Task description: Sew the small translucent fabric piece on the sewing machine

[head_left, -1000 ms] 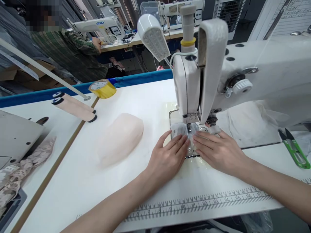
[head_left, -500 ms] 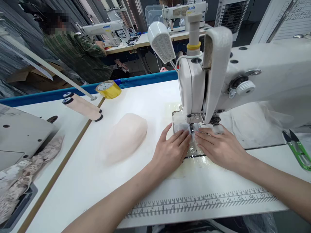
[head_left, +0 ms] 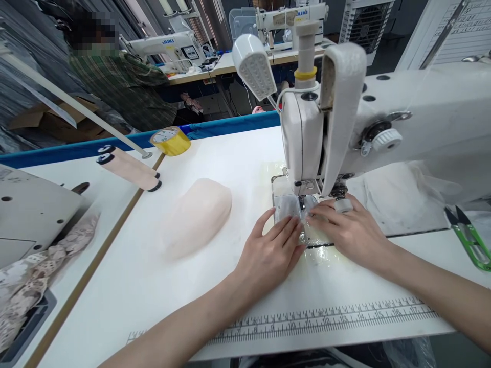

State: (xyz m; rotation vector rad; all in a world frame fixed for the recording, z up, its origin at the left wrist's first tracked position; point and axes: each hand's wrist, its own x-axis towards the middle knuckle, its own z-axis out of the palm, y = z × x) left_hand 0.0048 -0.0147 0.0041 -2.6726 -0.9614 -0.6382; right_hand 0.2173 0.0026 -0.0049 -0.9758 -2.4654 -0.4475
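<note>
A small piece of sheer pale fabric [head_left: 287,206] lies under the needle area of the white sewing machine [head_left: 303,138]. My left hand [head_left: 270,245] rests flat on its near edge, fingers stretched forward and thumb apart. On the right of the presser foot [head_left: 302,202], my right hand [head_left: 349,227] lies with fingers extended toward the foot, fingertips on the plate; any fabric beneath them is mostly hidden. A pale beige moulded cup [head_left: 203,214] sits on the white table [head_left: 153,286] to the left of my hands.
Thread spools [head_left: 130,168] and yellow tape [head_left: 171,141] lie at the back left. Green snips [head_left: 470,237] are at the right, beside sheer fabric [head_left: 399,194]. Lace [head_left: 49,266] lies far left. A person in a plaid shirt [head_left: 118,87] sits beyond the table.
My left hand has drawn slightly back toward me, so more of the sheer fabric shows by the presser foot. My right hand has shifted only a little.
</note>
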